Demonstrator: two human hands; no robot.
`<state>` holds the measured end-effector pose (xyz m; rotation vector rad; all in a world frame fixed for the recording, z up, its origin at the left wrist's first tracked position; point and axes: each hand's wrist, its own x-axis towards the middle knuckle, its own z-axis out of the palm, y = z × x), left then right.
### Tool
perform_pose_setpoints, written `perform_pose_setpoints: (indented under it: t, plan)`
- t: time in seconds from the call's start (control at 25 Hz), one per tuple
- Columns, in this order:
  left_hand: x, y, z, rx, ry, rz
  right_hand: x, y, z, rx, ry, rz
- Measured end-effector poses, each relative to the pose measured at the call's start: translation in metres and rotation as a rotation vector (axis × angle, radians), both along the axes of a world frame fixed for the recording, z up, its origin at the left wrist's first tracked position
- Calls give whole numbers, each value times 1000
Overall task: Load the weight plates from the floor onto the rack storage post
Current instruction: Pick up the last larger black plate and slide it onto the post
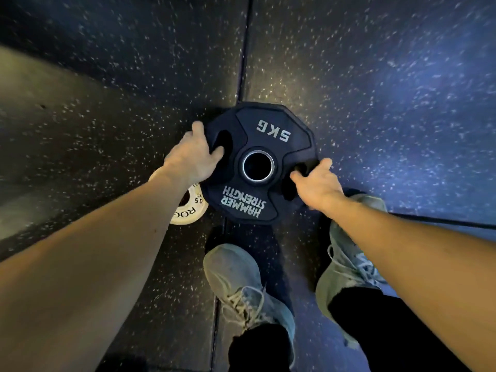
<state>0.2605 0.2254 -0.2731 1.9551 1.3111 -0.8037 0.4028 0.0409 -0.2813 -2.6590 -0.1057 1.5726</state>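
Underfoot, the dark rubber gym floor (375,76), flecked all over with pale specks, fills nearly the whole head view; a straight seam (245,63) between mats runs from 12 o'clock down toward the centre, and a smooth, unspeckled grey-brown strip (40,130) crosses the 9 o'clock side. At the centre sits the black many-sided rubber weight plate (259,162), marked "5KG" and "HAMMER STRENGTH", with a steel-ringed middle hole. The left hand (194,154) grips its 9 o'clock edge, fingers curled into a grip slot, thumb on the rim. The right hand (318,183) holds the 4 o'clock edge, fingers hooked at another slot. Whether the plate touches the floor cannot be told. A small white round plate (188,208) lies at its 8 o'clock, partly under the left wrist. Two grey-green laced shoes (241,285) stand at 6 o'clock.
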Motion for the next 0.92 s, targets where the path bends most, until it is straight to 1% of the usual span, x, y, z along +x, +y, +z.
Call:
perform_pose_setpoints:
  t: [0.04,0.12,0.2,0.32,0.36,0.48,0.56,0.72,0.8,0.92]
  plan:
    - [2,1,-5,17,0,-60,-1,1,-6,3,-25,-17]
    - [5,1,-11,52,27,-130,-2,0,-13,-2,-82,19]
    - [4,1,-9,55,11,-139,-3,1,-10,-3,-110,87]
    - [-1,-2,8,18,-49,-151,1,5,2,14,-126,129]
    - [-3,-6,17,14,-57,-138,3,5,10,20,-128,155]
    - [-13,-26,55,-42,-24,-4,10,0,50,15,-111,242]
    - [-19,-41,96,-76,-26,64,18,-5,93,-9,-75,283]
    - [-25,-63,208,-123,5,194,32,-16,201,-88,66,234]
    - [-26,-74,278,-137,3,253,30,-23,268,-51,95,161]
    - [-32,-83,399,-118,-26,284,27,-32,385,20,37,55]
